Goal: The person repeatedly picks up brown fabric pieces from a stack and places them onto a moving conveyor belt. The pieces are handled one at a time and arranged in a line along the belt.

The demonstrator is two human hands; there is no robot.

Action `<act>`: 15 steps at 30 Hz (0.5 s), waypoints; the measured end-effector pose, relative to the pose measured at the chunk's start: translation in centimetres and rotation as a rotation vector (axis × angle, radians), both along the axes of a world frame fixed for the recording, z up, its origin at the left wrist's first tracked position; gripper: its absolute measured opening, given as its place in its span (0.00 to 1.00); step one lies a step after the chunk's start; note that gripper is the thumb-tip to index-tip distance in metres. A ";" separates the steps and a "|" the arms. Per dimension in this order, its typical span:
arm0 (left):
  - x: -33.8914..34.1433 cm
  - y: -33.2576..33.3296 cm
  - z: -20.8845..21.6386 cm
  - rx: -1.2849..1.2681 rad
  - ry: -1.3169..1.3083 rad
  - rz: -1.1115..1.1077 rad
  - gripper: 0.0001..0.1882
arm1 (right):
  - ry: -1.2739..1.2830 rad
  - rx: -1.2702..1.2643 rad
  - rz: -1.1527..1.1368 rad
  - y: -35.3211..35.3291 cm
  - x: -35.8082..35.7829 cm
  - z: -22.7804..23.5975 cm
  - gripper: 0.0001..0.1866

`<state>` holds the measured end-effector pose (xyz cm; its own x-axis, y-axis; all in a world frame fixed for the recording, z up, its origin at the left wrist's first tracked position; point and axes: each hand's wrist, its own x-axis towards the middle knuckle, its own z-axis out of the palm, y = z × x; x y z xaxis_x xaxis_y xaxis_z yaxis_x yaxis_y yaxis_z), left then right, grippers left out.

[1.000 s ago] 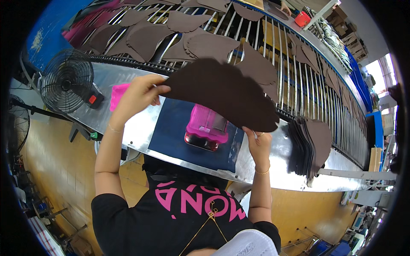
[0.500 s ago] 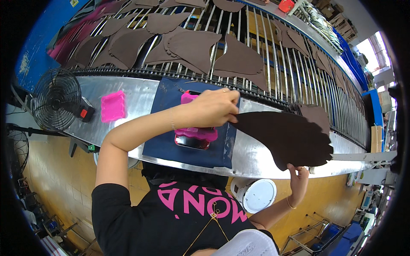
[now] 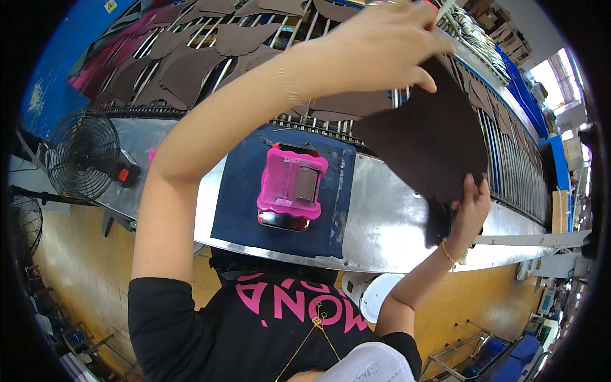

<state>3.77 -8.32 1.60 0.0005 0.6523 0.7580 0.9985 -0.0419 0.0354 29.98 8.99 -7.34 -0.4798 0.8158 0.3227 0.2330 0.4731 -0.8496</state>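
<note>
A dark brown, flat flexible cut piece [image 3: 433, 140] is raised above the metal bench, tilted in front of the rack. My left hand [image 3: 382, 51] reaches far across to its upper end, thumb on the near face and fingers beyond. Its lower right edge is pinched by my right hand [image 3: 472, 207], thumb up. A dark part hangs beside the right wrist; whether it belongs to the same piece I cannot tell. Below my left forearm, a pink scalloped plastic holder [image 3: 280, 181] with a grey block sits over a dark, red-edged device [image 3: 283, 221] on a blue mat [image 3: 238, 210].
Similar brown pieces [image 3: 191, 73] lie across a rack of metal bars [image 3: 496, 153] behind the metal bench [image 3: 375, 223]. A black fan [image 3: 84, 153] stands at the bench's left end. A white bucket [image 3: 380, 296] is below the front edge. A pale bar [image 3: 534, 239] crosses at right.
Both hands have moved up and away with the brown piece, the left also to the right. The piece has turned from lying sideways to standing more upright. The pink holder now shows fully.
</note>
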 end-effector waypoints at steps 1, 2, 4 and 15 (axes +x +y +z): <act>-0.5 -1.8 0.9 -0.159 -0.249 -0.105 0.28 | 0.147 -0.095 0.059 0.8 -1.5 -1.6 0.09; -0.9 -3.8 0.6 -0.095 -0.339 -0.144 0.26 | 0.261 -0.235 0.110 1.6 -3.2 -3.1 0.08; -2.0 -6.6 -1.8 0.047 -0.429 0.040 0.19 | 0.414 -0.477 0.228 2.8 -6.6 -5.9 0.11; -3.8 -21.1 -15.3 0.562 -1.873 -0.658 0.24 | 0.567 -0.932 0.255 6.4 -24.1 -18.8 0.26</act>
